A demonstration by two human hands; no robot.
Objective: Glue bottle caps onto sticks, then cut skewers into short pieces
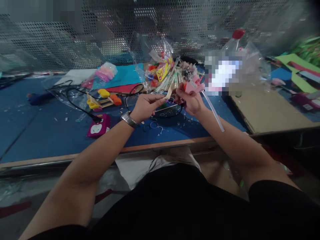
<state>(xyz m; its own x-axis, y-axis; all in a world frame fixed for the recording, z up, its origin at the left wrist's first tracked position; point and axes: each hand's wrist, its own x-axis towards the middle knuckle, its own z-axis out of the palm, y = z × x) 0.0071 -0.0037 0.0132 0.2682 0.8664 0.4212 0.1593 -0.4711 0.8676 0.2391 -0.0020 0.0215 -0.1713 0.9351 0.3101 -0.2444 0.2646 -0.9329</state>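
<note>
At the center of the frame, the left hand (149, 106) pinches pale wooden sticks (170, 91), fingers together, while the right hand (192, 102) is closed around a pink glue gun (194, 86). The yellow packet label (163, 70) above and purple box (99, 126) at left carry markings too blurred to read.

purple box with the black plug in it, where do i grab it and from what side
I'd grip the purple box by its left and right sides, coming from the near edge of the table: it is a compact block, and the black plug and its cable occupy the far end.
</note>
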